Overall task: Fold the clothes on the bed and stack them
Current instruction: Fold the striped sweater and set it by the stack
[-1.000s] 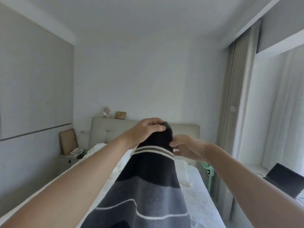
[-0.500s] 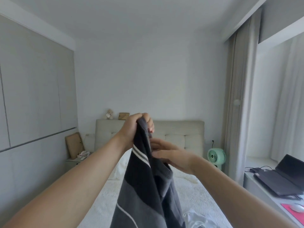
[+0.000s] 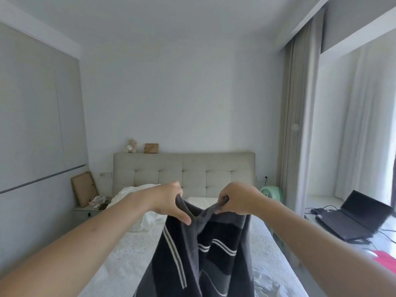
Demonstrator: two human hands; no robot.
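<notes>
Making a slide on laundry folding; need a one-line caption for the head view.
Left hand and right hand hold a dark striped sweater up over the bed.

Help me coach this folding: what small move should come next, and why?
Probably draw the two hands apart to spread the garment flat. The left hand and right hand each pinch the top edge of the dark striped sweater, which sags bunched between them and hangs twisted above the bed.

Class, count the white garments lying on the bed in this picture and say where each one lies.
2 in view: one white garment crumpled left of the held striped sweater, another at the bed's near right edge. The sweater may hide more.
</notes>
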